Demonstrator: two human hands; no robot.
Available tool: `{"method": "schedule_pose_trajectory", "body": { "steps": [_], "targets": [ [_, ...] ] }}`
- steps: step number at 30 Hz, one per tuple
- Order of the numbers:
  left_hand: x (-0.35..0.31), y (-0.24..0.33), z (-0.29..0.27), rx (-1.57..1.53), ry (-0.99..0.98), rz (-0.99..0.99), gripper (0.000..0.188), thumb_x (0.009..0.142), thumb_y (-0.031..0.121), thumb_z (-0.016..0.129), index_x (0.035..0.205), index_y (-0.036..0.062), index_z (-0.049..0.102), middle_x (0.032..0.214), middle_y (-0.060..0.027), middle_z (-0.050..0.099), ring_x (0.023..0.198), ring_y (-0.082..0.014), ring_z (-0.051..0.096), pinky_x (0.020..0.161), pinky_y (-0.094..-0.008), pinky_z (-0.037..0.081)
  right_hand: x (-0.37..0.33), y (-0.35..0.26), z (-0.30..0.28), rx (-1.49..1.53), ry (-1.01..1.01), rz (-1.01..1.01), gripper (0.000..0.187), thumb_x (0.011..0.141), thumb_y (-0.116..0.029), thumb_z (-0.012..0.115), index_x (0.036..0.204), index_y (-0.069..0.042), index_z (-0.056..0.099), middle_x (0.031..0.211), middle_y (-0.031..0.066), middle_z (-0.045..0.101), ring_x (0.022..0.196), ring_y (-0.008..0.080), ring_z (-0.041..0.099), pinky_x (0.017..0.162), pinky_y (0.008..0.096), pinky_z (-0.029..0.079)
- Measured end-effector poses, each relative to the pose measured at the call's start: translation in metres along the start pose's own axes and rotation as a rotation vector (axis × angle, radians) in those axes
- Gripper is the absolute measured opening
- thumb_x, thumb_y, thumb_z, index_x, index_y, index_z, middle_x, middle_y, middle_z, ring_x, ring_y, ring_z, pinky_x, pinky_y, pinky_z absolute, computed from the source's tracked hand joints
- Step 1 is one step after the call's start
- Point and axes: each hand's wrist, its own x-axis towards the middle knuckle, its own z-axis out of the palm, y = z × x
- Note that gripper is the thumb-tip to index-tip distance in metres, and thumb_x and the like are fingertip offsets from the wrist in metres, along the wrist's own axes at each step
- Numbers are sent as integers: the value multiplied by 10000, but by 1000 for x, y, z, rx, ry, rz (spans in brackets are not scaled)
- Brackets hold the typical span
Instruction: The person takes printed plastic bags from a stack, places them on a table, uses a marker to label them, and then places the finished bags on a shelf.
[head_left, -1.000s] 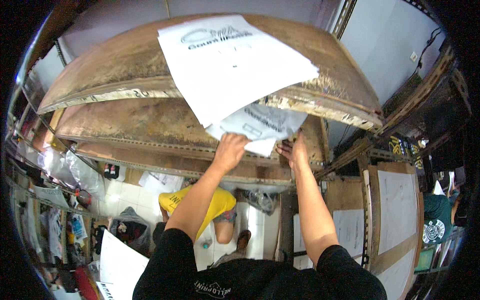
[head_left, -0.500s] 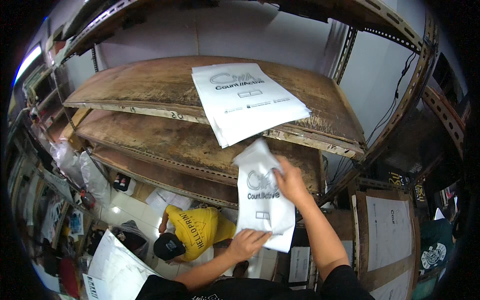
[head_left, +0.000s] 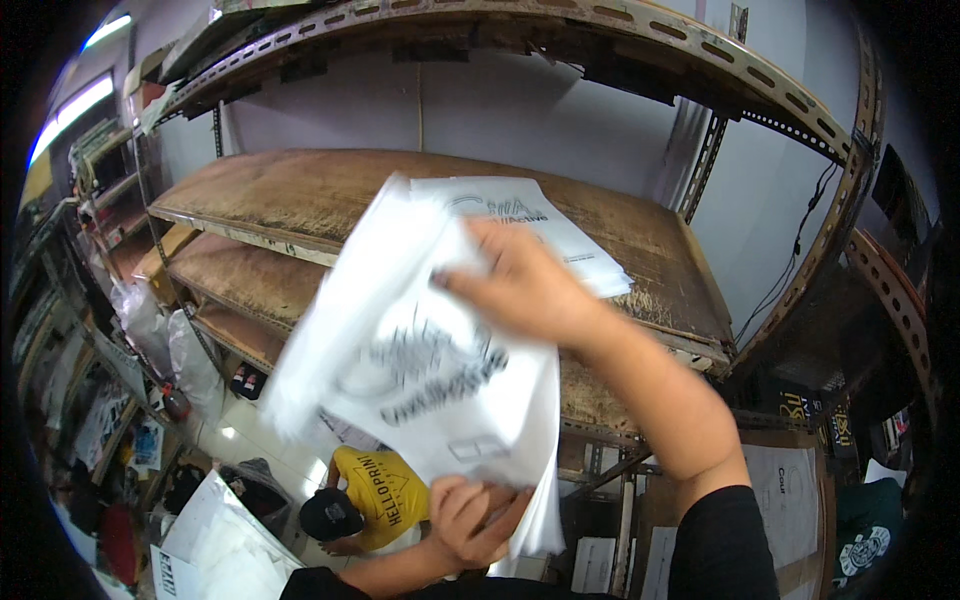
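A white sheet with a dark printed design (head_left: 430, 350), translucent and blurred by motion, is spread in front of me with its left side curling over. My left hand (head_left: 472, 518) is closed on its lower edge, fingers curled over the front. Higher up, my right hand (head_left: 515, 275) grips the upper part, thumb pressed on the front; motion smears its fingertips. More layers hang behind the sheet at its lower right; how many cannot be told. Beyond the right hand lies a stack of matching white sheets (head_left: 585, 245) on the wooden shelf (head_left: 290, 180), partly hidden.
Lower shelf boards (head_left: 235, 275) sit beneath in a perforated metal frame (head_left: 800, 300). A person in a yellow shirt (head_left: 385, 495) is low on the floor at the lower left. White sheets (head_left: 215, 540) lean nearby. Boards with sheets (head_left: 785, 500) stand at the right.
The held sheet has risen and swung left, opening wider and now covering part of the stack. My right hand has moved up and left; the left hand has gone slightly lower.
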Motion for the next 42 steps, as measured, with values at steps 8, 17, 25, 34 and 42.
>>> {"method": "schedule_pose_trajectory", "body": {
  "steps": [8,17,25,34,42],
  "targets": [
    [202,-79,52,204,-26,148,167,769,71,626,928,27,651,968,-116,653,919,-246,630,808,-368,475,114,153,-195,60,415,88,430,934,-305,695,1223,10,647,1053,135,732,899,192,697,777,339,555],
    [202,-131,146,219,-370,-23,84,907,75,544,872,20,597,851,-212,661,821,-375,663,754,-478,542,73,241,-187,-644,270,651,931,801,-422,751,1533,-13,344,1489,264,460,1359,368,473,1112,423,403],
    [189,-164,155,244,-333,71,303,1009,154,468,1156,-26,663,1025,-249,686,960,-418,640,847,-492,494,11,153,-147,-607,431,176,641,817,-382,736,1321,-7,608,1267,251,639,1194,352,617,1020,434,494],
    [251,-307,247,73,-639,54,412,1010,237,476,1284,-48,592,1152,-261,686,1058,-361,669,898,-435,494,-209,25,-3,-403,858,-56,235,753,-163,700,909,11,714,877,240,684,890,415,668,812,480,540],
    [221,-145,197,817,-339,541,465,1045,333,494,1314,-34,585,1160,-277,661,1068,-407,640,971,-474,487,-415,-36,154,-575,688,330,328,780,-273,752,958,-15,658,911,185,657,935,401,650,801,513,516]
  ]
}}
